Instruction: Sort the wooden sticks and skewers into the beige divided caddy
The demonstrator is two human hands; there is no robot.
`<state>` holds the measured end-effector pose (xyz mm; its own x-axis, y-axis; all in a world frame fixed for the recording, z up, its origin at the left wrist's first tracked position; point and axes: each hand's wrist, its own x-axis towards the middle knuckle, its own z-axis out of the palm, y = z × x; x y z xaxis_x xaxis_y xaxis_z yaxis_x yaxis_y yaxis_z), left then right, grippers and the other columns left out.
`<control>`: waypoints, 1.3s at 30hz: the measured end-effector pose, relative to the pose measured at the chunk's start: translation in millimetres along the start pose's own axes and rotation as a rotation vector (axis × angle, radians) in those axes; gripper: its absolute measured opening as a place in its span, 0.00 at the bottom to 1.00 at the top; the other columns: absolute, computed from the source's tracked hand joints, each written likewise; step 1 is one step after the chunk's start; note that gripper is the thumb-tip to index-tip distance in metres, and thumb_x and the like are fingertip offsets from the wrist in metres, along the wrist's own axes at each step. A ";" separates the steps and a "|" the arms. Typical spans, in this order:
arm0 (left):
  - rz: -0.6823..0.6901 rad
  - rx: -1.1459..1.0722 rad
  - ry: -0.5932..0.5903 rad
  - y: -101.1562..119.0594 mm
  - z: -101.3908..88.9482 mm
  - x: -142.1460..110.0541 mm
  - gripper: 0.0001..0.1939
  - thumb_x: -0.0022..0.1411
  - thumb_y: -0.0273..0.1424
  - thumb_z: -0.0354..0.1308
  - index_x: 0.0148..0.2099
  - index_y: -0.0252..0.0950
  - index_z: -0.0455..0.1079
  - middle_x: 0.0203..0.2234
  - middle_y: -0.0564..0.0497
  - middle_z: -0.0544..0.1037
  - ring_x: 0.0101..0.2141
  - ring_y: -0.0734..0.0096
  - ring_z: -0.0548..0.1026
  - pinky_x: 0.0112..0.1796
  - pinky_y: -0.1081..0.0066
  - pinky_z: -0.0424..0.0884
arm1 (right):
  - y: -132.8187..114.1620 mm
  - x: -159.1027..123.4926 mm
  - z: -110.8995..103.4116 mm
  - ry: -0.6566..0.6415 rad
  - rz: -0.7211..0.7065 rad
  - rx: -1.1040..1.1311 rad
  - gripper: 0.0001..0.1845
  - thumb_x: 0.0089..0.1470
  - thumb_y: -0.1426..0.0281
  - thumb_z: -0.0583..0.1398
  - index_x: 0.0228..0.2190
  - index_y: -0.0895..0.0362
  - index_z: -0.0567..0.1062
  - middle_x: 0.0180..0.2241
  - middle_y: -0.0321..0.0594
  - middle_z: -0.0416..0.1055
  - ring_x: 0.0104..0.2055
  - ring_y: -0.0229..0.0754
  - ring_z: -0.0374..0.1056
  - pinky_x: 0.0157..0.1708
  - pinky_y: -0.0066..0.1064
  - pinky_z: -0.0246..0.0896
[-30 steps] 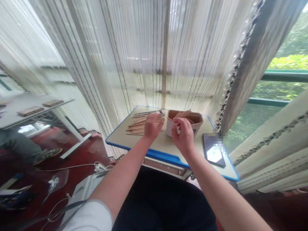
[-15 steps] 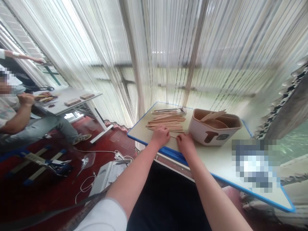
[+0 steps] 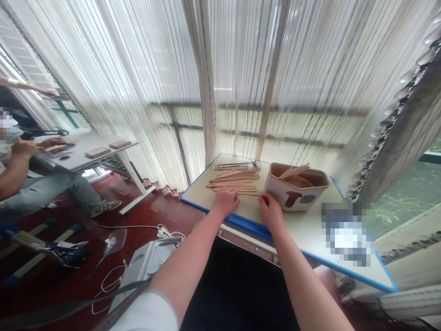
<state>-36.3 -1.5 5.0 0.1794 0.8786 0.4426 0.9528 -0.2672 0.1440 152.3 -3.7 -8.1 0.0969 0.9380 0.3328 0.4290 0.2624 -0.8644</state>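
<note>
A thin wooden chopstick (image 3: pixel 249 195) spans the gap between my hands, low over the table's near edge. My left hand (image 3: pixel 226 201) is closed around its left end, beside the pile. Pinched at the other end is my right hand (image 3: pixel 270 211), just left of the bin. Many loose chopsticks (image 3: pixel 236 179) lie in a rough pile beyond my left hand, pointing left to right. Metal utensils (image 3: pixel 237 165), one with a spoon-like end, lie behind them. The white bin (image 3: pixel 299 195) with a brown inside holds wooden pieces (image 3: pixel 292 172), flat-ended and leaning out.
The pale table (image 3: pixel 310 230) has a blue edge. A blurred-out object (image 3: pixel 346 236) sits at its right. Sheer curtains (image 3: pixel 237 69) hang behind. To the left, a person (image 3: pixel 20 174) sits at another white table (image 3: pixel 103 142); cables (image 3: pixel 113 276) lie on the red floor.
My hands have moved farther apart along the chopstick, and more of it shows between them. The view has shifted slightly, so the table and bin appear a little farther left.
</note>
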 end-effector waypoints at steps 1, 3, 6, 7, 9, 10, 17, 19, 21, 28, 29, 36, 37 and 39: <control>-0.012 0.005 0.001 -0.1 -0.1 0.0 0.08 0.58 0.30 0.53 0.37 0.38 0.74 0.35 0.48 0.76 0.41 0.63 0.70 0.44 0.63 0.63 | -0.9 -1.4 -1.2 0.037 0.014 0.040 0.18 0.50 0.57 0.54 0.34 0.58 0.73 0.32 0.44 0.73 0.35 0.46 0.68 0.39 0.37 0.61; -0.024 0.013 0.014 -0.6 0.1 -0.3 0.09 0.58 0.30 0.53 0.38 0.38 0.73 0.36 0.47 0.76 0.41 0.62 0.70 0.45 0.63 0.64 | -3.6 -3.9 -3.5 0.139 0.039 0.102 0.18 0.49 0.57 0.55 0.34 0.58 0.73 0.33 0.45 0.73 0.35 0.45 0.67 0.39 0.37 0.61; -0.009 0.014 0.041 -0.9 0.8 -1.1 0.10 0.61 0.30 0.50 0.42 0.37 0.72 0.37 0.47 0.76 0.42 0.64 0.71 0.46 0.64 0.64 | -12.4 -6.2 -10.5 0.255 0.006 0.138 0.18 0.50 0.57 0.56 0.34 0.59 0.72 0.33 0.44 0.72 0.35 0.45 0.67 0.39 0.37 0.61; 0.011 0.011 0.050 -0.4 0.9 -1.4 0.11 0.62 0.29 0.49 0.43 0.37 0.72 0.37 0.46 0.76 0.42 0.64 0.71 0.46 0.64 0.64 | -17.6 -6.8 -14.7 0.268 -0.032 0.139 0.18 0.50 0.58 0.56 0.34 0.59 0.72 0.33 0.44 0.72 0.35 0.44 0.67 0.39 0.36 0.62; 0.076 -0.004 0.070 2.2 0.1 -1.6 0.12 0.64 0.30 0.48 0.45 0.37 0.71 0.37 0.46 0.77 0.41 0.65 0.72 0.46 0.64 0.64 | -32.7 -8.0 -26.4 0.263 -0.134 0.113 0.16 0.51 0.59 0.55 0.35 0.58 0.72 0.33 0.43 0.72 0.35 0.43 0.66 0.38 0.35 0.62; 0.110 -0.017 0.090 4.9 -1.1 -1.4 0.13 0.65 0.30 0.47 0.46 0.37 0.71 0.37 0.46 0.77 0.41 0.65 0.72 0.46 0.64 0.64 | -42.5 -8.8 -33.6 0.251 -0.192 0.089 0.15 0.52 0.59 0.55 0.35 0.58 0.72 0.33 0.43 0.72 0.35 0.42 0.67 0.38 0.35 0.62; 0.258 -0.178 0.273 58.8 -39.7 20.9 0.16 0.67 0.36 0.43 0.42 0.36 0.71 0.32 0.47 0.75 0.37 0.68 0.72 0.41 0.69 0.66 | -132.7 -12.7 -94.6 0.121 -0.553 0.040 0.08 0.55 0.65 0.56 0.35 0.54 0.72 0.35 0.40 0.71 0.34 0.38 0.68 0.36 0.31 0.66; 0.306 -0.206 0.310 81.9 -58.6 34.6 0.18 0.68 0.37 0.42 0.38 0.35 0.72 0.30 0.47 0.74 0.35 0.68 0.72 0.40 0.69 0.65 | -156.3 -11.4 -115.0 0.151 -0.627 0.013 0.07 0.56 0.66 0.56 0.36 0.53 0.72 0.35 0.38 0.71 0.34 0.37 0.68 0.35 0.31 0.66; 0.346 -0.246 0.350 103.7 -76.5 49.3 0.18 0.68 0.37 0.42 0.38 0.35 0.72 0.30 0.47 0.74 0.35 0.68 0.72 0.40 0.69 0.65 | -176.3 -8.8 -136.9 0.224 -0.682 -0.046 0.07 0.56 0.66 0.56 0.36 0.53 0.73 0.34 0.38 0.71 0.33 0.36 0.68 0.34 0.31 0.67; 0.266 -0.463 0.405 149.2 -94.9 88.7 0.29 0.57 0.46 0.57 0.54 0.31 0.63 0.42 0.42 0.74 0.43 0.62 0.71 0.44 0.66 0.67 | -207.4 6.0 -199.9 0.608 -0.776 -0.157 0.08 0.58 0.66 0.54 0.36 0.53 0.72 0.34 0.38 0.70 0.34 0.37 0.68 0.36 0.34 0.67; 0.227 -0.488 0.358 151.6 -91.4 91.9 0.31 0.54 0.46 0.59 0.54 0.30 0.63 0.42 0.41 0.74 0.42 0.61 0.71 0.43 0.66 0.68 | -206.5 8.0 -204.5 0.629 -0.779 -0.164 0.08 0.58 0.66 0.54 0.36 0.53 0.72 0.35 0.38 0.70 0.35 0.37 0.68 0.37 0.34 0.67; 0.045 -0.578 0.152 153.7 -66.5 101.8 0.09 0.58 0.32 0.56 0.39 0.35 0.74 0.28 0.50 0.77 0.30 0.68 0.73 0.32 0.70 0.67 | -180.1 16.3 -207.6 0.576 -0.729 -0.215 0.07 0.57 0.69 0.54 0.35 0.54 0.72 0.34 0.39 0.71 0.35 0.38 0.68 0.36 0.33 0.67; 0.045 -0.591 0.164 153.2 -64.9 102.3 0.08 0.58 0.31 0.55 0.38 0.36 0.74 0.28 0.50 0.78 0.30 0.68 0.73 0.32 0.70 0.67 | -175.2 17.7 -205.5 0.568 -0.722 -0.206 0.07 0.57 0.70 0.54 0.35 0.54 0.72 0.34 0.39 0.71 0.34 0.37 0.68 0.36 0.33 0.67; 0.042 -0.626 0.184 152.0 -62.5 103.1 0.09 0.59 0.30 0.54 0.38 0.36 0.75 0.28 0.50 0.78 0.30 0.68 0.73 0.32 0.70 0.67 | -165.5 21.5 -200.4 0.548 -0.709 -0.187 0.07 0.57 0.70 0.54 0.35 0.55 0.73 0.34 0.39 0.71 0.34 0.37 0.68 0.36 0.32 0.67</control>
<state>111.7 23.7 127.9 0.1159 0.7950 0.5954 0.6130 -0.5289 0.5869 263.3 -72.4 217.6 0.1477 0.3194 0.9360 0.6842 0.6504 -0.3299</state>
